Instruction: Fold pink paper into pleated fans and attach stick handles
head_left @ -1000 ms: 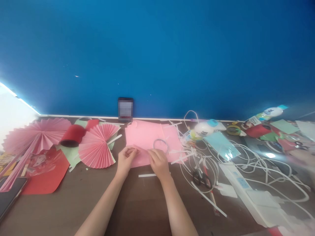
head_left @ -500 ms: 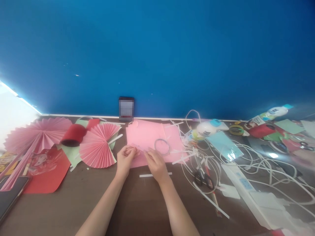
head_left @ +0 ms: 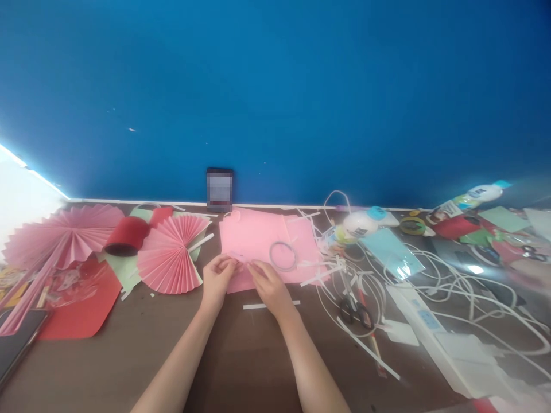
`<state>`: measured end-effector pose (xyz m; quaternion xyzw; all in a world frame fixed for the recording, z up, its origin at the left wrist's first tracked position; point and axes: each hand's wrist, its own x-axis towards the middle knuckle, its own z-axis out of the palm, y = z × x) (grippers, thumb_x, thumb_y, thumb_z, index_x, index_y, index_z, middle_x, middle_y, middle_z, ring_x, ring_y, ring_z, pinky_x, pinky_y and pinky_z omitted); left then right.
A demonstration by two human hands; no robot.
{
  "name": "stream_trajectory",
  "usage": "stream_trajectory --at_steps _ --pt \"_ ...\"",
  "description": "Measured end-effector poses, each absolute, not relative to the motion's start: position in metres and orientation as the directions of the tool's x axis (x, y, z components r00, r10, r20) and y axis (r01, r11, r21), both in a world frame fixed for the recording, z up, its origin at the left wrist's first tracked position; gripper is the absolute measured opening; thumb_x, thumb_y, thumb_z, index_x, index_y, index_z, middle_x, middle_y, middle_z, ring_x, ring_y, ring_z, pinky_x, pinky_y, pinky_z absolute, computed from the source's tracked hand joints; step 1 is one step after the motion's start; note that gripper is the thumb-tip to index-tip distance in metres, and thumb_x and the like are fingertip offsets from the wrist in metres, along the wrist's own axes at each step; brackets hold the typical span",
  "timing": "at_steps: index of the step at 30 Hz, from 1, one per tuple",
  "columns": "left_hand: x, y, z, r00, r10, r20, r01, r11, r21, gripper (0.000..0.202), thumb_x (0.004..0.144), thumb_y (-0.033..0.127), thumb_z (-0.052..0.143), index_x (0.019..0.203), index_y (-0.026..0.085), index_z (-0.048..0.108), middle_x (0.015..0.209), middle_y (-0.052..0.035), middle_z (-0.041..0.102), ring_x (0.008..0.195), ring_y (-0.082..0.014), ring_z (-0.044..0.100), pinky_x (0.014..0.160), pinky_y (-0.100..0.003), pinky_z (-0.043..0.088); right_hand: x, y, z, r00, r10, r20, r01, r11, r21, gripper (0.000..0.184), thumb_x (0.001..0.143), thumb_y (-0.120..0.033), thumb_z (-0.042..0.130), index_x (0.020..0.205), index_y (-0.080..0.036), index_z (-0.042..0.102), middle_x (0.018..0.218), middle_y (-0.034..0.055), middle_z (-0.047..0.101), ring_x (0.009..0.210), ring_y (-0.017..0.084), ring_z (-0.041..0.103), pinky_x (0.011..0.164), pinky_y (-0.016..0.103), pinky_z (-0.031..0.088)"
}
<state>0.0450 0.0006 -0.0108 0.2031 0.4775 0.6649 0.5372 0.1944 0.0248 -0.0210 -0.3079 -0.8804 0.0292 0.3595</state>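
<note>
My left hand [head_left: 218, 276] and my right hand [head_left: 271, 284] meet over a sheet of pink paper [head_left: 253, 229] on the dark table. The fingers of both are pinched together, and a small pale piece between the fingertips is too blurred to name. A grey ring [head_left: 283, 256] lies on the paper just beyond my right hand. Below the fingers, a white paper strip [head_left: 256, 306] runs across the table, partly behind my right wrist. Left of my left hand rests a pleated pink paper fan [head_left: 172, 258].
To the left are a larger pleated fan [head_left: 64, 235], a red roll [head_left: 127, 235] and red paper [head_left: 81, 315]. Black-handled scissors [head_left: 356, 314], a glue bottle [head_left: 364, 223], a white power strip [head_left: 424, 321] and tangled cables spread to the right. A phone-like device [head_left: 220, 189] leans on the blue wall.
My right hand has shifted slightly left, bringing its fingertips nearer to those of my left hand. Both hands stay pinched. The view has moved a little.
</note>
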Motion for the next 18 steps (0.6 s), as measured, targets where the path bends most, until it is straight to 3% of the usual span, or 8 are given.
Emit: stream_trajectory --at_steps 4,8,12,15,18 --pt "0.0446 0.0003 -0.0089 -0.339 0.915 -0.219 -0.522 0.011 0.853 0.029 0.063 0.032 0.070 0.080 0.010 0.063 0.077 -0.0085 0.069 0.077 -0.0227 0.067 0.076 -0.038 0.055 0.1947 0.0246 -0.0219 -0.568 0.567 0.596 0.519 0.809 -0.275 0.037 0.087 -0.009 0.043 0.122 -0.018 0.050 0.103 0.0117 0.060 0.100 0.019 0.056 0.086 0.035 0.052" --pt "0.0443 0.0018 -0.0109 -0.388 0.895 -0.221 -0.408 0.048 0.912 0.029 0.061 0.033 0.072 0.076 0.010 0.064 0.070 -0.0057 0.068 0.071 -0.0193 0.066 0.071 -0.032 0.056 0.1935 0.0237 -0.0205 -0.590 0.566 0.575 0.482 0.819 -0.312 0.037 0.087 -0.009 0.041 0.122 -0.018 0.051 0.103 0.0112 0.060 0.102 0.019 0.056 0.087 0.034 0.051" --pt "0.0432 0.0021 -0.0108 -0.447 0.874 -0.194 -0.351 0.028 0.936 0.029 0.064 0.037 0.070 0.075 0.011 0.066 0.063 -0.0024 0.065 0.064 -0.0175 0.065 0.065 -0.030 0.057 0.1920 0.0223 -0.0177 -0.513 0.657 0.553 0.428 0.754 -0.498 0.035 0.085 -0.011 0.044 0.116 -0.022 0.057 0.102 0.0092 0.061 0.097 0.018 0.059 0.081 0.032 0.054" --pt "0.0420 0.0005 -0.0072 -0.462 0.870 -0.171 -0.335 0.008 0.942 0.027 0.066 0.037 0.068 0.076 0.012 0.067 0.066 -0.0019 0.066 0.064 -0.0167 0.064 0.066 -0.029 0.057 0.1920 0.0221 -0.0149 -0.434 0.777 0.455 0.390 0.618 -0.683 0.032 0.083 -0.017 0.051 0.114 -0.020 0.058 0.095 0.0071 0.065 0.088 0.018 0.063 0.076 0.030 0.054" --pt "0.0401 -0.0019 -0.0033 -0.455 0.874 -0.171 -0.338 0.008 0.941 0.026 0.069 0.036 0.066 0.078 0.012 0.067 0.072 -0.0019 0.067 0.065 -0.0153 0.064 0.068 -0.027 0.057 0.1921 0.0227 -0.0124 -0.395 0.842 0.368 0.376 0.514 -0.771 0.027 0.082 -0.021 0.053 0.108 -0.017 0.062 0.086 0.0050 0.068 0.080 0.018 0.065 0.072 0.028 0.055"
